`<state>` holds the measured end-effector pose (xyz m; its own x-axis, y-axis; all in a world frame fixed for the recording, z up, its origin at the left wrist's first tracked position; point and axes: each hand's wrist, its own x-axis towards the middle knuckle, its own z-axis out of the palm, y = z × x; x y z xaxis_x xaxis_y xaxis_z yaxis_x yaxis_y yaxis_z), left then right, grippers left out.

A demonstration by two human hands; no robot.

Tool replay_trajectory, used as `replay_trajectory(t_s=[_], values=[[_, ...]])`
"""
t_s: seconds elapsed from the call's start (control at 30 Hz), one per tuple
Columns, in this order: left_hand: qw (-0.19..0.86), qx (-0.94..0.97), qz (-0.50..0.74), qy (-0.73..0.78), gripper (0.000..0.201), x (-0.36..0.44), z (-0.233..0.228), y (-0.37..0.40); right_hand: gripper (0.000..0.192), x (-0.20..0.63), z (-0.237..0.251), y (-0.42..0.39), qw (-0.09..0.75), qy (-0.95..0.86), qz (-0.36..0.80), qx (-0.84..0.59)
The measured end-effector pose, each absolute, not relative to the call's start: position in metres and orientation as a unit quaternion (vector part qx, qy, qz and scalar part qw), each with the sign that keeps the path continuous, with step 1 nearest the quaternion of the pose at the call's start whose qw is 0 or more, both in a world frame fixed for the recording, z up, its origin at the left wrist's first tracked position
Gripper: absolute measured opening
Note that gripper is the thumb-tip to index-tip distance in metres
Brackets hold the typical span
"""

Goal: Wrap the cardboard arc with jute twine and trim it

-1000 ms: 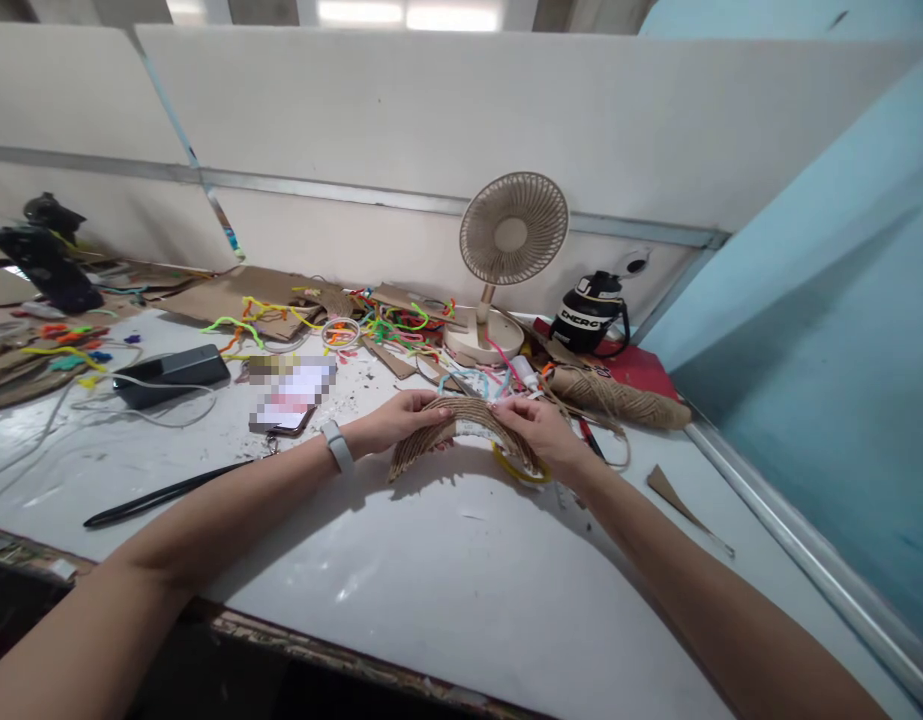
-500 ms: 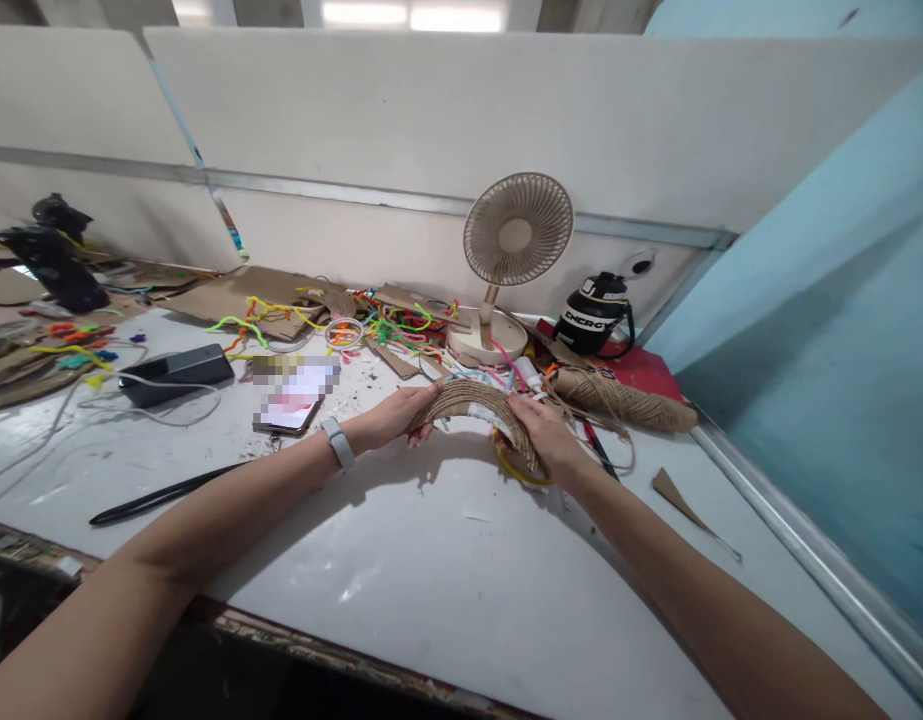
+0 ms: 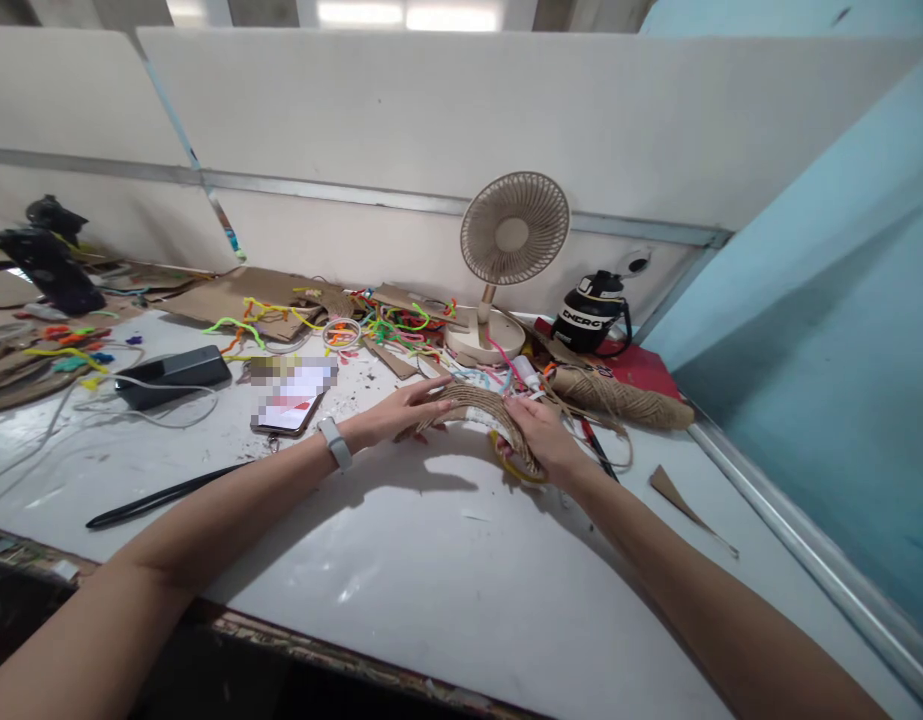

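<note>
Both hands hold a curved strip of corrugated cardboard (image 3: pixel 485 405), bent into an arch just above the white table (image 3: pixel 431 560). My left hand (image 3: pixel 401 412) presses on its left end with the fingers stretched out over it. My right hand (image 3: pixel 540 437) grips its right end. A yellow ring (image 3: pixel 515 467) lies on the table under my right hand. A white band sits on my left wrist (image 3: pixel 335 443).
A small beige fan (image 3: pixel 506 250) stands behind the hands, with a black bottle (image 3: pixel 590 312) and a jute twine spool (image 3: pixel 618 398) to the right. Coloured pipe cleaners (image 3: pixel 386 325), cardboard scraps, a phone (image 3: pixel 292 395), a power bank (image 3: pixel 172 372) and a black stick (image 3: pixel 168 492) lie left.
The cardboard strip has been bent tighter, its left end drawn in toward the right. My left hand has slid right over it with the fingers flattened out.
</note>
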<state>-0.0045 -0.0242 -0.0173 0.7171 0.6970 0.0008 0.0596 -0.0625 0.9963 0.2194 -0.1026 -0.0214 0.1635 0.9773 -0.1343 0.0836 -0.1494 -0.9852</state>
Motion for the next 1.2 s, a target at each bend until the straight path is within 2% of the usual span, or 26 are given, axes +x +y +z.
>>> replay_trajectory(t_s=[0.17,0.33,0.5,0.7,0.8,0.9,1.0,1.1,1.2], values=[[0.483,0.791,0.294,0.233,0.089,-0.005,-0.024,-0.023,0.031,0.212,-0.021,-0.107,0.444,-0.461,0.478,-0.602],[0.386,0.830,0.322,0.242,0.074,0.000,-0.033,-0.027,0.032,0.200,-0.021,-0.114,0.444,-0.486,0.454,-0.600],[0.356,0.847,0.300,0.258,0.071,0.002,-0.034,-0.029,0.033,0.196,-0.020,-0.116,0.456,-0.475,0.446,-0.606],[0.427,0.859,0.187,0.213,0.113,-0.011,-0.018,-0.018,0.029,0.197,-0.017,-0.116,0.421,-0.455,0.465,-0.632],[0.401,0.876,0.145,0.225,0.103,-0.018,-0.013,-0.008,0.029,0.195,-0.015,-0.118,0.370,-0.499,0.440,-0.649],[0.348,0.904,0.106,0.224,0.091,-0.019,-0.015,-0.002,0.039,0.194,-0.013,-0.119,0.288,-0.604,0.305,-0.678],[0.297,0.926,0.082,0.217,0.088,-0.019,-0.017,-0.002,0.050,0.198,-0.010,-0.117,0.185,-0.647,0.189,-0.715],[0.274,0.935,0.060,0.217,0.082,-0.018,-0.016,-0.005,0.047,0.207,-0.005,-0.115,0.085,-0.664,0.111,-0.735],[0.265,0.937,0.058,0.221,0.066,-0.014,-0.014,-0.012,0.038,0.216,-0.001,-0.112,0.014,-0.661,0.020,-0.750]])
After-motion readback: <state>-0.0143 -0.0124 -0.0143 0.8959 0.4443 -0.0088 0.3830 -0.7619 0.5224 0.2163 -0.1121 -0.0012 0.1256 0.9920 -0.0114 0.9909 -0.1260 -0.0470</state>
